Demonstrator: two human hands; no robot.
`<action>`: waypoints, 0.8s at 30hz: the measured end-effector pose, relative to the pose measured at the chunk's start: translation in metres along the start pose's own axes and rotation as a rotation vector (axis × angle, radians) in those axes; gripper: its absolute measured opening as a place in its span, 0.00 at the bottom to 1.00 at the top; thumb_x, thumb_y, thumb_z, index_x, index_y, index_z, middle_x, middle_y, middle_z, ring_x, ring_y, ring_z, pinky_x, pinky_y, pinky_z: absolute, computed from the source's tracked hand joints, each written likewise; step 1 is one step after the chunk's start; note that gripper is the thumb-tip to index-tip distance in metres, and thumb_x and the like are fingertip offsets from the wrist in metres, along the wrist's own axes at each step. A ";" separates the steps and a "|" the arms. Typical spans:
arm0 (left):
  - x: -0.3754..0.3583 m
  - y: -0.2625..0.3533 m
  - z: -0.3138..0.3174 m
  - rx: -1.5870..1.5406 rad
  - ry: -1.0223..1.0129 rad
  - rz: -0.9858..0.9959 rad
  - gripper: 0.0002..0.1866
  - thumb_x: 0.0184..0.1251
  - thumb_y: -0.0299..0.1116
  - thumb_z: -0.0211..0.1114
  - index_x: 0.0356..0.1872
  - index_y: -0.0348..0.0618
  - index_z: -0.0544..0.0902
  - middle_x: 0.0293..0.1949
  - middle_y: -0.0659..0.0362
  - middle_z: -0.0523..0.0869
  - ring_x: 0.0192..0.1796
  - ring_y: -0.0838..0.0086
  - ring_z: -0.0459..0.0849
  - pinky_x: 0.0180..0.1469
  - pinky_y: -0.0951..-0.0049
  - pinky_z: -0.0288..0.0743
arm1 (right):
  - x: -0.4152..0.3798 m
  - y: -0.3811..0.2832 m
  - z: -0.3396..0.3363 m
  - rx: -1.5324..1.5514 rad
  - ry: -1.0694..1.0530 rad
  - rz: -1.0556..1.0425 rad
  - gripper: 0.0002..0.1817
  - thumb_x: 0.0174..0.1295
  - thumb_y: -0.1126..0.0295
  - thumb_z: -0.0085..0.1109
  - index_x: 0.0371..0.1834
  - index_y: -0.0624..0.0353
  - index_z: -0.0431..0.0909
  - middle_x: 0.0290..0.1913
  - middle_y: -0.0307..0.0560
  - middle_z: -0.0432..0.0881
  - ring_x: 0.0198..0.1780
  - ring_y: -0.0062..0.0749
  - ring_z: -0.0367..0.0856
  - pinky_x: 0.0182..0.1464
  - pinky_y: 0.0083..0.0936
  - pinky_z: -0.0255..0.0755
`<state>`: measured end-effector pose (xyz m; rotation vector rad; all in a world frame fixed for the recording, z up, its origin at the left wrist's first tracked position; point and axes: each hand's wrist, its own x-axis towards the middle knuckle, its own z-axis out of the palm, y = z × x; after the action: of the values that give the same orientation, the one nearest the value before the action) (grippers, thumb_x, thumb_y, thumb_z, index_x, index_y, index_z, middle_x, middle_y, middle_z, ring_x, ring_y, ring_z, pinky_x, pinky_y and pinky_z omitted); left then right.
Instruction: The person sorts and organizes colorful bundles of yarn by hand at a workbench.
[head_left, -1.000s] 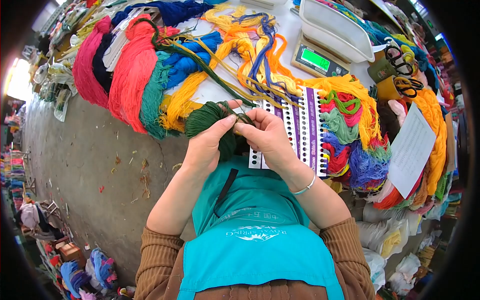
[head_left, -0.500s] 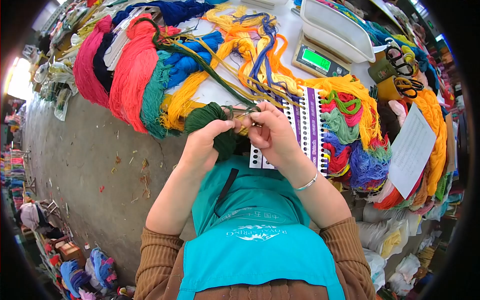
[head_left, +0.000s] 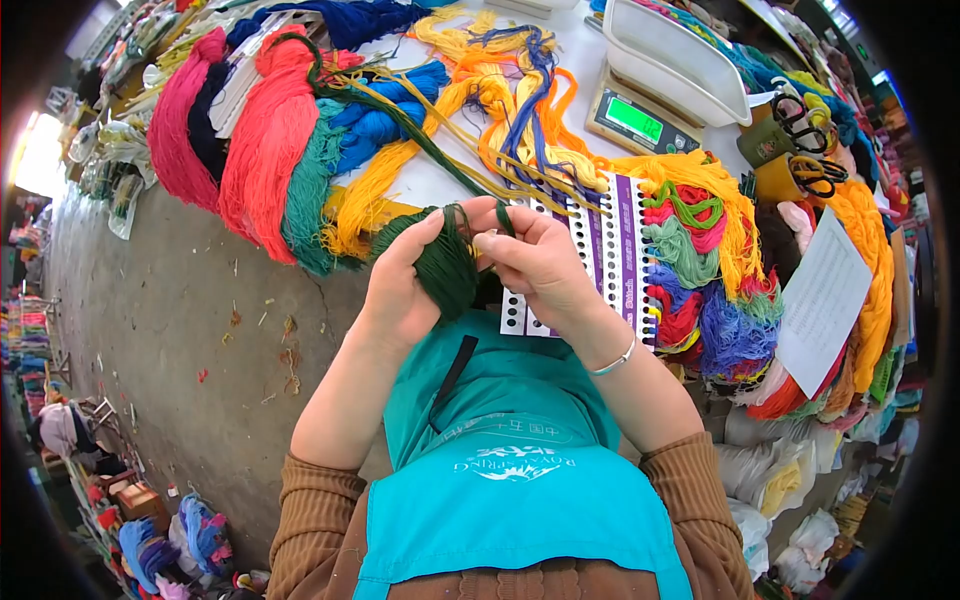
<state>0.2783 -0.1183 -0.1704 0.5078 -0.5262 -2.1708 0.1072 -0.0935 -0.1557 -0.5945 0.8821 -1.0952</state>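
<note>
A bundle of dark green thread (head_left: pixel 446 275) hangs in my left hand (head_left: pixel 398 275), its fingers curled behind the strands and the thumb resting on top. Close beside it, my right hand (head_left: pixel 540 262) pinches a dark green strand between thumb and fingers. The fingertips of both hands nearly meet. From there a long dark green strand (head_left: pixel 440 155) runs up and left across the table, alongside mustard strands. White and purple thread cards (head_left: pixel 625 235) with punched holes lie under and beyond my right hand.
Coral (head_left: pixel 265 150), magenta (head_left: pixel 180 130) and yellow skeins drape over the table edge on the left. A digital scale (head_left: pixel 640 122) carries a white tray (head_left: pixel 672 60). Black-handled scissors (head_left: pixel 818 175) stand in cups on the right, near a paper sheet (head_left: pixel 825 300) and mixed thread bundles (head_left: pixel 740 325).
My left hand has turned more open around the green bundle, showing more of it. My right fingers have shifted from a tight pinch beside the left fingertips to holding a green strand.
</note>
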 end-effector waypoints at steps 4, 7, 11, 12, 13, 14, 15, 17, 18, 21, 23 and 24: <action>0.000 -0.002 0.005 0.024 0.003 -0.024 0.27 0.78 0.41 0.46 0.66 0.29 0.71 0.60 0.48 0.80 0.60 0.65 0.80 0.65 0.65 0.72 | 0.000 0.005 0.008 -0.147 0.031 -0.049 0.08 0.62 0.75 0.64 0.45 0.59 0.83 0.30 0.31 0.79 0.24 0.07 0.66 0.22 0.08 0.54; 0.000 0.000 0.007 0.039 -0.002 -0.027 0.27 0.78 0.42 0.46 0.66 0.28 0.70 0.60 0.47 0.80 0.60 0.65 0.81 0.65 0.65 0.72 | 0.003 0.011 0.005 -0.156 0.050 -0.052 0.08 0.63 0.76 0.63 0.44 0.60 0.83 0.31 0.31 0.79 0.23 0.07 0.65 0.22 0.08 0.53; -0.001 0.001 0.007 0.028 0.008 -0.039 0.27 0.78 0.42 0.46 0.66 0.27 0.70 0.59 0.46 0.81 0.61 0.64 0.81 0.65 0.64 0.73 | 0.002 0.013 0.001 -0.112 0.052 -0.046 0.06 0.64 0.77 0.62 0.43 0.61 0.81 0.32 0.32 0.79 0.23 0.07 0.65 0.21 0.09 0.53; -0.001 0.001 0.006 0.027 0.008 -0.039 0.27 0.78 0.42 0.46 0.66 0.27 0.70 0.59 0.46 0.81 0.61 0.64 0.81 0.65 0.64 0.73 | 0.002 0.014 0.000 -0.112 0.052 -0.046 0.06 0.64 0.77 0.62 0.43 0.61 0.81 0.32 0.32 0.79 0.23 0.07 0.65 0.21 0.09 0.53; 0.000 0.000 0.003 0.046 0.016 -0.041 0.29 0.77 0.43 0.47 0.67 0.27 0.69 0.60 0.45 0.80 0.62 0.62 0.80 0.66 0.62 0.72 | 0.002 0.014 -0.002 -0.097 0.048 -0.056 0.06 0.63 0.76 0.62 0.43 0.60 0.82 0.31 0.31 0.79 0.23 0.07 0.65 0.21 0.08 0.53; 0.000 0.000 0.001 0.064 0.025 -0.043 0.30 0.76 0.44 0.47 0.68 0.28 0.67 0.61 0.44 0.79 0.62 0.60 0.80 0.68 0.60 0.70 | 0.002 0.015 -0.003 -0.082 0.044 -0.066 0.07 0.63 0.75 0.62 0.43 0.59 0.83 0.30 0.30 0.79 0.23 0.07 0.65 0.21 0.08 0.52; 0.000 0.001 0.000 0.064 0.025 -0.044 0.30 0.76 0.44 0.47 0.68 0.28 0.67 0.61 0.44 0.79 0.62 0.60 0.80 0.68 0.60 0.70 | 0.001 0.014 -0.002 -0.082 0.045 -0.066 0.07 0.63 0.75 0.62 0.43 0.59 0.83 0.30 0.30 0.79 0.23 0.07 0.65 0.21 0.08 0.52; -0.002 0.001 -0.001 0.074 0.034 -0.035 0.28 0.75 0.40 0.50 0.67 0.29 0.68 0.59 0.45 0.81 0.62 0.62 0.80 0.67 0.61 0.72 | -0.001 0.011 0.001 -0.048 0.044 -0.077 0.06 0.63 0.75 0.62 0.42 0.59 0.82 0.30 0.32 0.80 0.22 0.07 0.65 0.21 0.08 0.52; -0.002 0.001 0.002 0.073 0.034 -0.035 0.28 0.75 0.40 0.50 0.67 0.29 0.68 0.59 0.45 0.81 0.62 0.62 0.80 0.67 0.61 0.72 | -0.001 0.012 0.000 -0.048 0.044 -0.077 0.06 0.63 0.75 0.62 0.42 0.59 0.82 0.30 0.32 0.80 0.22 0.07 0.65 0.21 0.08 0.52; -0.003 0.001 0.005 0.130 0.100 -0.003 0.26 0.72 0.36 0.54 0.66 0.30 0.69 0.52 0.51 0.83 0.56 0.67 0.82 0.64 0.64 0.73 | 0.000 0.014 -0.003 -0.057 0.057 -0.083 0.03 0.64 0.75 0.62 0.40 0.58 0.80 0.30 0.34 0.81 0.22 0.08 0.65 0.21 0.08 0.52; -0.001 0.000 -0.003 0.175 0.077 0.037 0.26 0.71 0.35 0.56 0.65 0.30 0.71 0.42 0.57 0.83 0.46 0.73 0.81 0.57 0.69 0.74 | -0.001 0.013 -0.003 -0.026 -0.001 -0.090 0.02 0.65 0.74 0.61 0.39 0.57 0.79 0.32 0.37 0.83 0.21 0.09 0.66 0.20 0.08 0.53; -0.001 -0.001 -0.004 0.175 0.077 0.037 0.26 0.71 0.35 0.56 0.65 0.30 0.71 0.42 0.57 0.83 0.46 0.73 0.81 0.57 0.69 0.74 | -0.001 0.013 -0.003 -0.026 -0.001 -0.090 0.02 0.65 0.74 0.61 0.39 0.57 0.79 0.32 0.37 0.83 0.21 0.09 0.66 0.20 0.08 0.53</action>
<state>0.2803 -0.1179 -0.1740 0.6688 -0.6814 -2.0714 0.1109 -0.0880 -0.1671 -0.6616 0.8766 -1.1660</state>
